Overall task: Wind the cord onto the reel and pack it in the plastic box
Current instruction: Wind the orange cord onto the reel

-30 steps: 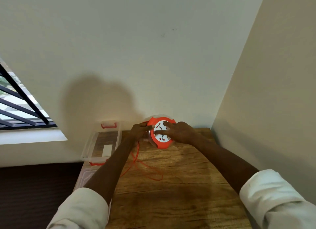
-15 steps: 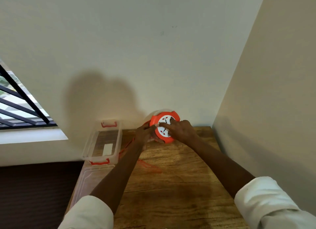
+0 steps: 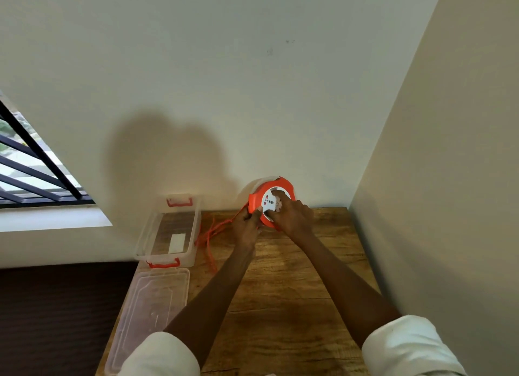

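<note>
A person stands at a wooden table [image 3: 280, 305] set into a corner, both arms stretched toward twelve o'clock. The orange reel [image 3: 271, 200] is held up on edge at the far side of the table, close to the back wall, its white socket face turned toward the camera. The left hand [image 3: 247, 226] clasps the reel's rim at about eight o'clock on the disc, fingers curled round the orange edge. The right hand [image 3: 292, 217] lies over the white centre from about four o'clock, its fingertips pressed onto the face; it grasps the middle of the reel, though how the fingers seat there is too small to tell

The orange cord [image 3: 213, 235] leaves the reel at the left hand and trails toward nine o'clock, lying in loose loops on the table just beside the plastic box [image 3: 148, 235]. That box is clear, open, with orange clasps at both ends, and sits at the table's left edge, at about ten o'clock from the hands; a white label shows through its bottom. Its clear lid [image 3: 151, 314] lies flat on the table just nearer the camera, touching or nearly touching the box's near end

White sleeves [image 3: 404, 344] are rolled back at the bottom edge, and a barred window [image 3: 31, 167] shows at far left
</note>
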`<state>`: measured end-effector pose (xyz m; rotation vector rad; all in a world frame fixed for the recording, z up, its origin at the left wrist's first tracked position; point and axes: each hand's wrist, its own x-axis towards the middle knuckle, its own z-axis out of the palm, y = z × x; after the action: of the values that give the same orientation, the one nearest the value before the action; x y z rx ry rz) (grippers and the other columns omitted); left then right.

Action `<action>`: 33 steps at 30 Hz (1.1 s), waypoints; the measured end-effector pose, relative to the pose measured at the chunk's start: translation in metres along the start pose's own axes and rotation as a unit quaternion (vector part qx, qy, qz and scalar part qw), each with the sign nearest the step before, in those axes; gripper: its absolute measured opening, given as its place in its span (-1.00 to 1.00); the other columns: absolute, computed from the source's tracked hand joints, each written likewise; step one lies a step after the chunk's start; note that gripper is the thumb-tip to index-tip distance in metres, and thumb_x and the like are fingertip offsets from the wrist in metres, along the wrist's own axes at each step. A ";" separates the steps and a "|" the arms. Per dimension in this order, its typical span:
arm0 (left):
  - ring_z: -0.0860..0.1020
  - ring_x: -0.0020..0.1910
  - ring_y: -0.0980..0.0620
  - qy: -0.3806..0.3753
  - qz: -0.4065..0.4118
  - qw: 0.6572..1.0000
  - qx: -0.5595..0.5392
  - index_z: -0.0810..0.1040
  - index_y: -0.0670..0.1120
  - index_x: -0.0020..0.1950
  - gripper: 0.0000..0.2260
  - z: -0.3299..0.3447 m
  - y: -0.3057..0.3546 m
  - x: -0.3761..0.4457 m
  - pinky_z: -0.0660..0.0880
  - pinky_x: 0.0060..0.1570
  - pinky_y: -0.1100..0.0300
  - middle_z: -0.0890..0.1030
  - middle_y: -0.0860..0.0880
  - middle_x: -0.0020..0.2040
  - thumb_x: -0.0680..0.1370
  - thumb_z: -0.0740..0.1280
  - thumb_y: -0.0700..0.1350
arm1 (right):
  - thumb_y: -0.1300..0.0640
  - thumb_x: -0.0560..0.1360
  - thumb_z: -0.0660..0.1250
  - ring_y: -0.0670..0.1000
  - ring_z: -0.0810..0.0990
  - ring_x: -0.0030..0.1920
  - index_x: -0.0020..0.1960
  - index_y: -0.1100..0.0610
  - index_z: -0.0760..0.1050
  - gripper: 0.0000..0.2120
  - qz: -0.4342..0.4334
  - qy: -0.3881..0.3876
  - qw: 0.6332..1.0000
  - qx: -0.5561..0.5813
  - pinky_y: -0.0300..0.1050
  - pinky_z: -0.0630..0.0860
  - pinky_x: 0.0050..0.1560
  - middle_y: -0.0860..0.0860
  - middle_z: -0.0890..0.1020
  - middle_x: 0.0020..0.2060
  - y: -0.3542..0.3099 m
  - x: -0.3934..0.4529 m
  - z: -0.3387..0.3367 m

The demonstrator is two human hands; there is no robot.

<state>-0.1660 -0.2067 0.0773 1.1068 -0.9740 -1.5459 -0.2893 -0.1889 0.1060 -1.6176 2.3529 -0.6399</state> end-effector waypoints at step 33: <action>0.68 -0.29 -0.14 -0.043 -0.072 0.986 0.142 0.63 -0.17 0.03 -0.62 -0.051 0.016 0.006 0.65 -0.30 0.05 0.71 -0.21 -0.15 0.60 0.30 0.16 | -0.08 0.54 0.41 0.10 0.72 -0.03 0.20 0.13 0.57 -0.65 0.126 -0.088 0.838 0.524 0.03 0.68 -0.03 0.11 0.72 0.04 0.045 0.013 -0.005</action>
<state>-0.1139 -0.2198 0.0778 1.3420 -1.2230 -1.6147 -0.3333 -0.1859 0.0901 -0.7897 1.5052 -1.3183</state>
